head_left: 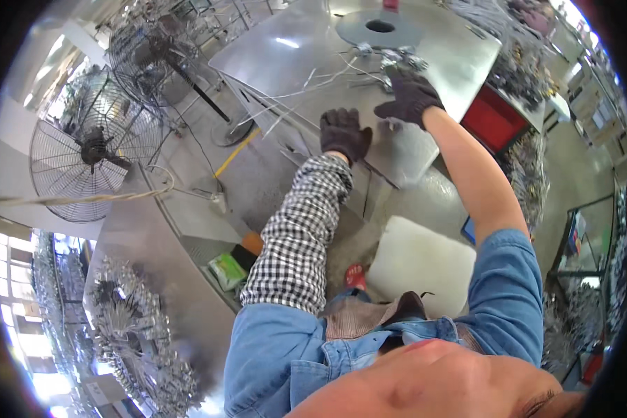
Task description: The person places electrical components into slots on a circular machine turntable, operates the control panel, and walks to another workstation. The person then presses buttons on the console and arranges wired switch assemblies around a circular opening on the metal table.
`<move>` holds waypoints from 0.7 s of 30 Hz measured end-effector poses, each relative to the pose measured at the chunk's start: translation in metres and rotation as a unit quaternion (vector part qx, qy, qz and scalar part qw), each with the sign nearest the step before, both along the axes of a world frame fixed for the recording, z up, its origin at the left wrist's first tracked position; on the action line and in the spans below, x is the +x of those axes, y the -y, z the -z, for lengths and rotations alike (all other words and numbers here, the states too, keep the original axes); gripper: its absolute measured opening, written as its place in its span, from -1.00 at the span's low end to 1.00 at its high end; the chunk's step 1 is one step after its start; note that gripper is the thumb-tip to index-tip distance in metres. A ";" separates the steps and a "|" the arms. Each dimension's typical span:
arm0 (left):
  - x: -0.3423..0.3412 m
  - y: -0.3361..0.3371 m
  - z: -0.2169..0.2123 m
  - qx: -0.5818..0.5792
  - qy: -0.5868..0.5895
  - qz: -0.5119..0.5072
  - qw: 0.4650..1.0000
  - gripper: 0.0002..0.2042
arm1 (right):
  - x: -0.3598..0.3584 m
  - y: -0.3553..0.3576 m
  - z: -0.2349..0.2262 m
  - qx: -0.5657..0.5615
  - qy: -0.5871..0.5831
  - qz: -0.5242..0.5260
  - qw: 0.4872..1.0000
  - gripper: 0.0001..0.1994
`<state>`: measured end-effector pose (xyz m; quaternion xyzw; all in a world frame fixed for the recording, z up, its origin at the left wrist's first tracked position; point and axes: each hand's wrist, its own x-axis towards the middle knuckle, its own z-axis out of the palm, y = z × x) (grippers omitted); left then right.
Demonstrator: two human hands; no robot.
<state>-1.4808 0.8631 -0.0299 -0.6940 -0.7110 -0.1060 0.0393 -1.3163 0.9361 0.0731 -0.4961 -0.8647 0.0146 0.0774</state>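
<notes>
My left hand (345, 134), in a dark glove, lies at the near edge of the metal table (285, 63). Its fingers and thumb are apart, and I see nothing held in it. My right hand (412, 97), gloved the same way, reaches further over the table with fingers stretched out and thumb to the left. Just beyond its fingertips is a shiny silver bundle (401, 58); whether they touch it I cannot tell. Several thin pale wires (313, 87) run leftward from near the bundle and stick out past the table's left edge.
A grey disc (355, 29) with a dark central hole lies at the table's far side. Standing fans (94, 146) are on the left. A red-lined box (493, 118) adjoins the table's right. Silver tinsel (136, 334) covers a left-hand bench. A white padded seat (421, 265) is near me.
</notes>
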 end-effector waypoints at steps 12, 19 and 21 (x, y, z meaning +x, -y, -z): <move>-0.034 -0.008 0.009 0.089 0.086 0.030 0.992 -0.43 | -0.168 -0.186 0.036 -0.023 0.136 -0.072 0.988 -0.09; -0.033 0.006 0.005 0.051 0.104 0.011 0.993 -0.41 | -0.157 -0.138 0.055 0.026 0.183 -0.168 0.968 -0.68; -0.029 0.002 0.019 0.093 0.040 -0.010 0.995 -0.41 | -0.136 -0.117 0.037 0.028 0.150 -0.158 0.976 -0.69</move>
